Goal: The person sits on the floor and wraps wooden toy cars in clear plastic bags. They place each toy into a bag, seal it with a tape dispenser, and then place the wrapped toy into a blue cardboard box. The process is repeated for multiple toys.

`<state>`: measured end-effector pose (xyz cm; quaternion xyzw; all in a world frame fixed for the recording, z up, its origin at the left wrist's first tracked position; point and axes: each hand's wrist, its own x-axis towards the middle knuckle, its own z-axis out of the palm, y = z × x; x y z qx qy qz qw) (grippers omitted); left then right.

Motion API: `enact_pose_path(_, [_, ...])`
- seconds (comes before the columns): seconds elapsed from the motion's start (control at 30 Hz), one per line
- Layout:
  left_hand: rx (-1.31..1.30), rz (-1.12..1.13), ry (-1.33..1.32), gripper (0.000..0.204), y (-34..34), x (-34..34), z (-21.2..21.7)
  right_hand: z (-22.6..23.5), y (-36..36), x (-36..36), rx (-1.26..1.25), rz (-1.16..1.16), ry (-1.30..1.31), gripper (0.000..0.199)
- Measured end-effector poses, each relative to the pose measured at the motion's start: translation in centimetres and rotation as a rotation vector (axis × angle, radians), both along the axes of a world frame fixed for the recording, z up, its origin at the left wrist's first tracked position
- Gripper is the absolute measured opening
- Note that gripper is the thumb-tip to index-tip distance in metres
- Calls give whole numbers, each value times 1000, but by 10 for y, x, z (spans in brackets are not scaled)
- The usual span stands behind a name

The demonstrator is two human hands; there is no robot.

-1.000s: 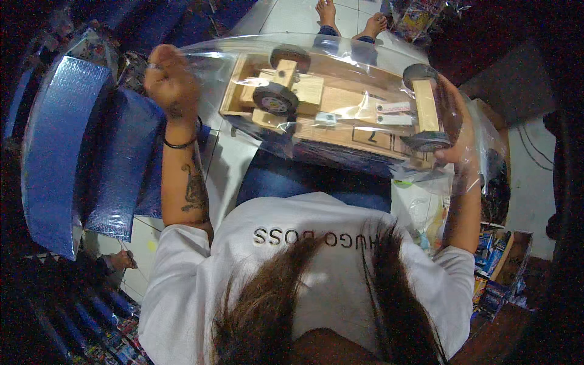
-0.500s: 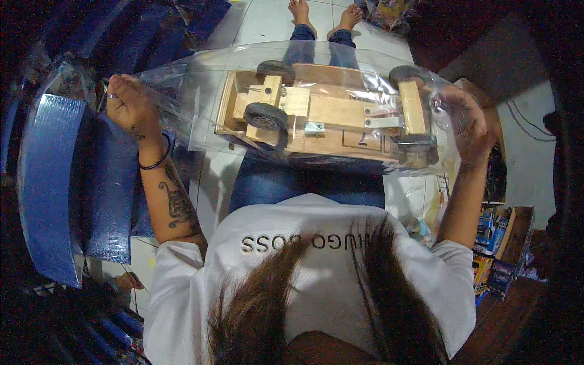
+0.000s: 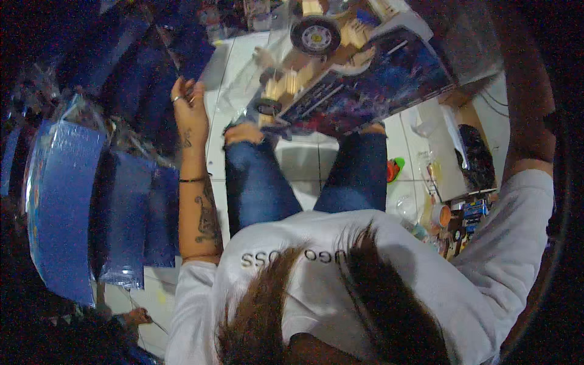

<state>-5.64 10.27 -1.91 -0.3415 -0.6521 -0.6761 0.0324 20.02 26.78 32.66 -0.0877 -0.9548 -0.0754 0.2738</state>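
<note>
A wooden toy truck (image 3: 365, 85) with black wheels is up at the top of the view, tilted, beyond my knees. Its long side carries a dark blue and red printed panel, and clear plastic film (image 3: 240, 76) hangs about its left end. My left hand (image 3: 190, 100), with a ring on one finger, is left of the truck and apart from it. Its fingers are bent loosely and a little apart, and I see nothing held in them. My right forearm (image 3: 529, 103) reaches up along the right side; the hand itself is out of sight.
Blue plastic-wrapped packages (image 3: 70, 207) stand in rows on the left. On the right are an open cardboard box (image 3: 447, 152) with a black bag, an orange-topped jar (image 3: 441, 214) and small colourful packs (image 3: 477, 210). A red and green object (image 3: 395, 170) lies on the white tiles.
The truck has gone up and away and turned from its underside to its printed side. My left hand has come off the plastic bag; my right arm has swung up and out.
</note>
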Motion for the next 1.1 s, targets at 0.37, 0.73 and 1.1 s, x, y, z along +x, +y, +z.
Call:
enact_pose_path(0.37, [-361,-674,285,74,100,95,26,-179,3,-95,-64,234,-445,46])
enact_pose_path(0.73, [-270,-118,-266,52,72,37,-25,-186,108,-7,-198,214,-1008,27])
enact_pose_path(1.1, [237,-154,-779,44,57,-71,-133,-462,65,8,-1220,-518,694,50])
